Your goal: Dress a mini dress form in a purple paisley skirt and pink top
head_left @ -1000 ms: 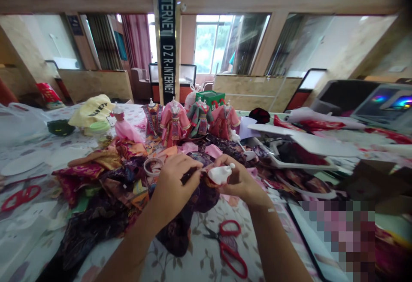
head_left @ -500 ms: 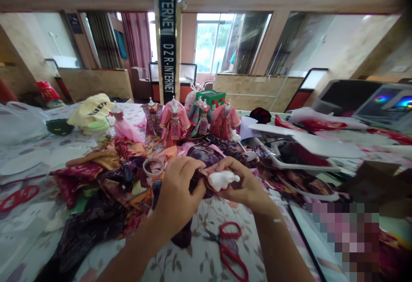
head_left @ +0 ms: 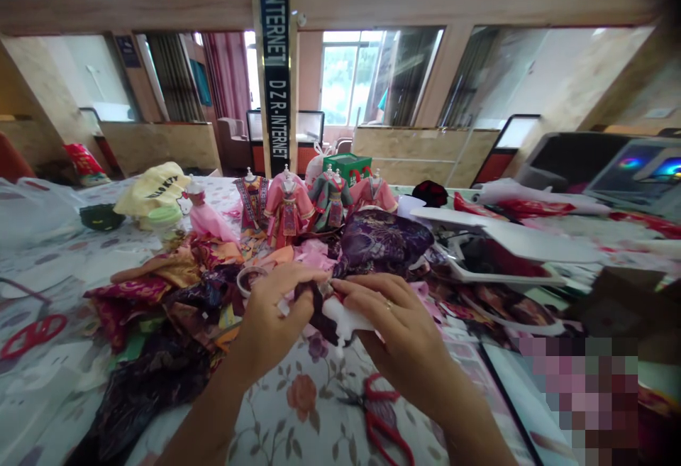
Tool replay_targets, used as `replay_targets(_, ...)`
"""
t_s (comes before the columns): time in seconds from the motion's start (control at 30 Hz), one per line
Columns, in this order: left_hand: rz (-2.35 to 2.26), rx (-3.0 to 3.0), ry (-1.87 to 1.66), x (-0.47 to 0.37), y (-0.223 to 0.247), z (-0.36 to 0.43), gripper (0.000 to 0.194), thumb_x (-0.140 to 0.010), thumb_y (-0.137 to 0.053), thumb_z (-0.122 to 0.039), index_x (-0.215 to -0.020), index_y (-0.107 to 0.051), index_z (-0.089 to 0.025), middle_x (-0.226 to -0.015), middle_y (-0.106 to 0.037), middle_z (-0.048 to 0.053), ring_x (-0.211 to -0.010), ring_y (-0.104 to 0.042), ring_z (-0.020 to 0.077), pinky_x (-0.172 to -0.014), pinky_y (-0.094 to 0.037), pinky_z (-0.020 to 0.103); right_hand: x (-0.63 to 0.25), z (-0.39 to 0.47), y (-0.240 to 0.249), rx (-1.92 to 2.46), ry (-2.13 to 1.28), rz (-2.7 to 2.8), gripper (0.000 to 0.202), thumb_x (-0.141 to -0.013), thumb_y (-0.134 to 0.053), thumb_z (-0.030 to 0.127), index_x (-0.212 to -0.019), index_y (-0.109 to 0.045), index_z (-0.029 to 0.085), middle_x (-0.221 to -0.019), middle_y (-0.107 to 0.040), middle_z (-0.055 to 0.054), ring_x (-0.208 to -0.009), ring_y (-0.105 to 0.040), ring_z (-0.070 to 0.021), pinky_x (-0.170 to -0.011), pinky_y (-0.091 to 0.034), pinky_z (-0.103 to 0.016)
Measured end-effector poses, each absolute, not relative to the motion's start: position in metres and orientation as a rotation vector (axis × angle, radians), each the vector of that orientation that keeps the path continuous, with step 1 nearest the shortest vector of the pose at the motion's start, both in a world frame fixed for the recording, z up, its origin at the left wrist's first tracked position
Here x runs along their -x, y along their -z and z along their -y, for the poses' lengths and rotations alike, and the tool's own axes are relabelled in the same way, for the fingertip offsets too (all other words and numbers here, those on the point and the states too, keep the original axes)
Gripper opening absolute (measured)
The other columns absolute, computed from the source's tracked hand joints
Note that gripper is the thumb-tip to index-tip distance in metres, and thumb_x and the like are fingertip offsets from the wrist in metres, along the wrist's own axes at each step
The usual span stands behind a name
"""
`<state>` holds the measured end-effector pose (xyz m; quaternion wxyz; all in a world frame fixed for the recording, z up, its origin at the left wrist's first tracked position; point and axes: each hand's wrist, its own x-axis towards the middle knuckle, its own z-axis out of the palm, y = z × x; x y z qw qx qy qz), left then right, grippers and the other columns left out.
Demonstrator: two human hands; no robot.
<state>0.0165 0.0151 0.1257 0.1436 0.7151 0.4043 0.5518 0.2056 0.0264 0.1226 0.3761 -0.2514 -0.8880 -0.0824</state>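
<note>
Just above the table, my left hand (head_left: 281,313) is closed on a strip of dark cloth (head_left: 322,318), thumb and fingers pinching it. My right hand (head_left: 401,317) grips a small white dress-form figure (head_left: 347,315), tipped with its narrow end pointing down toward the table. The dark cloth lies against the figure, and the fingertips of both hands nearly meet at its top. Exactly how the cloth is attached there is hidden by my fingers. A pair of red-handled scissors (head_left: 380,416) lies on the flowered tablecloth (head_left: 298,409) below my right hand.
Several small dress forms in robes, among them a pink one (head_left: 288,203), stand behind a heap of patterned fabric (head_left: 175,281). A roll of tape (head_left: 249,280) sits by my left hand. More red scissors (head_left: 35,336) lie left; a white tray (head_left: 494,267) stands right.
The white figure has turned so its narrow end points down. My right hand has rolled over it, back now upward. The dark purple patterned fabric behind now bulges higher and further right.
</note>
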Motion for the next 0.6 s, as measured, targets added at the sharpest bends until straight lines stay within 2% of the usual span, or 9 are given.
replay_targets(0.1,-1.178,-1.771,-1.57,-0.016,-0.126,-0.015,0.014,-0.08,-0.056,-0.019,-0.083,-0.07,-0.019,-0.089,-0.07,0.002,-0.089,-0.062,0.0183,-0.083,-0.045,0.028,-0.203,-0.022,-0.124,0.61,0.347,2.286,0.031,-0.083,-0.046,0.005,-0.111,-0.054,0.018,-0.117,-0.064,-0.008,-0.107,-0.054,-0.0216,-0.091,-0.041,-0.041)
replay_targets(0.23,-1.072,-1.254,-1.501,-0.016,-0.118,-0.024,0.01,-0.07,-0.069,-0.027,-0.07,-0.07,-0.017,-0.068,-0.067,0.0,-0.065,-0.06,0.0134,-0.064,-0.045,0.023,-0.198,-0.017,-0.126,0.539,0.447,2.312,0.023,-0.087,-0.046,0.009,-0.105,-0.057,0.018,-0.118,-0.064,-0.007,-0.108,-0.055,-0.0217,-0.094,-0.04,-0.041)
replay_targets(0.4,-0.913,-1.021,-1.405,-0.013,-0.118,-0.03,0.016,-0.059,-0.076,-0.018,-0.073,-0.067,-0.015,-0.067,-0.066,-0.001,-0.063,-0.058,0.0087,-0.063,-0.044,0.019,-0.196,-0.018,-0.124,0.529,0.432,2.325,0.023,-0.086,-0.048,0.009,-0.105,-0.057,0.018,-0.119,-0.063,-0.008,-0.11,-0.055,-0.0217,-0.095,-0.04,-0.041)
replay_targets(0.6,-0.825,-0.975,-1.4,-0.012,-0.121,-0.029,0.024,-0.061,-0.074,-0.014,-0.078,-0.057,-0.016,-0.065,-0.06,-0.004,-0.058,-0.054,0.0064,-0.058,-0.04,0.016,-0.2,-0.026,-0.12,0.523,0.205,2.288,0.035,-0.079,-0.046,0.004,-0.109,-0.054,0.02,-0.111,-0.066,-0.007,-0.103,-0.058,-0.0192,-0.09,-0.043,-0.038)
